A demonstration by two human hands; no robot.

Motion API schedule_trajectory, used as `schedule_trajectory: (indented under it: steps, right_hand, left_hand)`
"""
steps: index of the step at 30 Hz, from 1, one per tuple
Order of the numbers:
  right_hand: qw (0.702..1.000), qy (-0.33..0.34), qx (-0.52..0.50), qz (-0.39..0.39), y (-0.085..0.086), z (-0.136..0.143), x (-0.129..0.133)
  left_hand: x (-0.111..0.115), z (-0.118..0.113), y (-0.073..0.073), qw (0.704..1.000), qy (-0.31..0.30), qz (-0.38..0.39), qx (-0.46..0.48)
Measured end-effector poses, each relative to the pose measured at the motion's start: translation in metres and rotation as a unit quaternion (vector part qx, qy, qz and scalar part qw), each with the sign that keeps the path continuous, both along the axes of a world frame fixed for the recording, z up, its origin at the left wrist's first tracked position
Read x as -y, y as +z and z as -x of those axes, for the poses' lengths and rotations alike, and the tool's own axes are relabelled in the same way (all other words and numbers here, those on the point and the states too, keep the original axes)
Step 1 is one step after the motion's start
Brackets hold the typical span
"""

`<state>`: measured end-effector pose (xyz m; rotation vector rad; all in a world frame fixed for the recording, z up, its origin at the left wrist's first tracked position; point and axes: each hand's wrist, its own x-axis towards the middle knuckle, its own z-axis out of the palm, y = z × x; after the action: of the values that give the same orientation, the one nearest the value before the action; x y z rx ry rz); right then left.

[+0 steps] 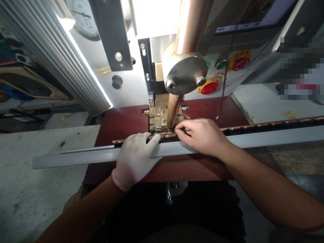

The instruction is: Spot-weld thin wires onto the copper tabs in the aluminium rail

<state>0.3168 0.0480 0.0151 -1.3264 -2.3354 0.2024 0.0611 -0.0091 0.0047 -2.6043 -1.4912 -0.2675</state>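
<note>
A long grey metal bar point(263, 139) lies crosswise in front of a machine, with a black strip edged in copper point(253, 126) along its far side. My left hand point(136, 155), in a white glove with a pink cuff, is closed over the bar and strip left of the copper rod. My bare right hand point(202, 135) pinches thumb and fingertips together at the strip, just right of the rod; what lies between them is too small to name. The copper-coloured rod point(175, 109) comes down between my hands to the strip, in front of a brass block point(158, 116) with screws.
A round clamp with two bolts point(186, 74) hangs above my hands. Red switches point(209, 87) and a green button point(221, 64) sit on the machine front, a pressure gauge point(83, 15) at upper left. Pale tables point(37, 189) flank the dark red worktop point(121, 123). A thin cable point(224, 84) dangles right.
</note>
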Motion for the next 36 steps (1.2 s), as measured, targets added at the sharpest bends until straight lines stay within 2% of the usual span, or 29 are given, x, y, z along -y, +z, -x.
schedule_trajectory:
  steps: [17, 23, 31, 36]
  right_hand:
    - [0.998, 0.043, -0.010, -0.043, -0.0013, -0.0011, 0.0024]
    - [0.996, 0.035, -0.068, -0.048, -0.0029, -0.0027, 0.0022]
    - [0.998, 0.039, -0.014, -0.050, -0.0036, -0.0018, 0.0022]
    - [0.999, 0.015, -0.007, -0.039, -0.0025, -0.0009, 0.0030]
  left_hand:
    - [-0.0010, 0.0002, -0.0020, 1.000, -0.009, -0.003, -0.018]
    - [0.0000, 0.0011, -0.0034, 1.000, -0.008, -0.008, -0.025]
    - [0.0016, 0.0012, -0.0042, 1.000, -0.011, -0.017, -0.020]
    - [0.0004, 0.0010, -0.0040, 1.000, -0.006, -0.009, -0.025]
